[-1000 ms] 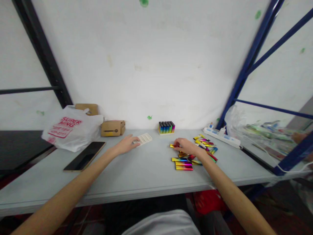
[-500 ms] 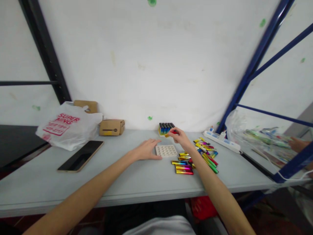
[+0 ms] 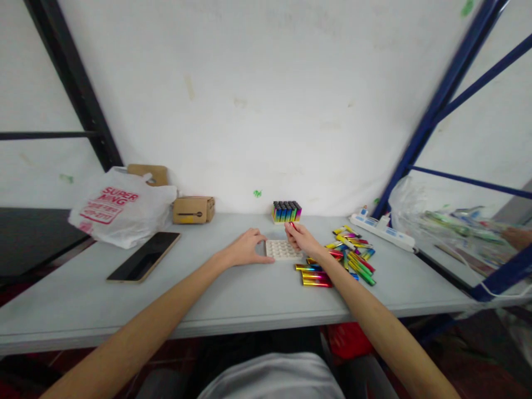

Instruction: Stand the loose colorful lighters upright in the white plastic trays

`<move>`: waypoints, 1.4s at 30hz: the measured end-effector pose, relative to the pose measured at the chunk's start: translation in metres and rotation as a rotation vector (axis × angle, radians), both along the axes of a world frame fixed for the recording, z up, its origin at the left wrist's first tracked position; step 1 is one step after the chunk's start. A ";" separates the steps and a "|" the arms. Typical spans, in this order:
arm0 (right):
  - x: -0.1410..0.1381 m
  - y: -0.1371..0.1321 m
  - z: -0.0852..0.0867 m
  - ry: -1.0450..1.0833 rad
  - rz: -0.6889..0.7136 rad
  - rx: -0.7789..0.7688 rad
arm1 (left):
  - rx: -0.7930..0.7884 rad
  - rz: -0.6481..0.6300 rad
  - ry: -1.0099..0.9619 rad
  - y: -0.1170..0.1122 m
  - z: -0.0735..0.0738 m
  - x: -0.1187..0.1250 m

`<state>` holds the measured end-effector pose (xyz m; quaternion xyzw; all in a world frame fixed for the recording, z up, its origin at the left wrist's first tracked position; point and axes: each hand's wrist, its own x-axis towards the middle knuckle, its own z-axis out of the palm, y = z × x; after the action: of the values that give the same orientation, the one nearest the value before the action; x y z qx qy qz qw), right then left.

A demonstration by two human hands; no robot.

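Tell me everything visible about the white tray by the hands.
The white tray is a flat, plastic-looking rectangle with a grid of round holes. It lies flat on the grey table. The left hand touches its left edge; the right hand, pinching a red lighter, is above its right end.

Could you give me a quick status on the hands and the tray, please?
Left hand resting on white tray edge. Right hand pinching a red lighter above it. Loose lighters piled just right; nothing blocking.
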<state>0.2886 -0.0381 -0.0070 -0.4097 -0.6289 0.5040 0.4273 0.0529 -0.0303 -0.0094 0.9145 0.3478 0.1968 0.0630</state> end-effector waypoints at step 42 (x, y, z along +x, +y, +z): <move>-0.005 -0.005 -0.002 -0.347 -0.264 0.526 | -0.072 -0.028 -0.004 -0.001 0.003 0.000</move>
<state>0.2840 -0.0436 -0.0086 -0.4429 -0.7423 0.1877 0.4664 0.0530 -0.0312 -0.0063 0.9160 0.3419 0.1850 0.0993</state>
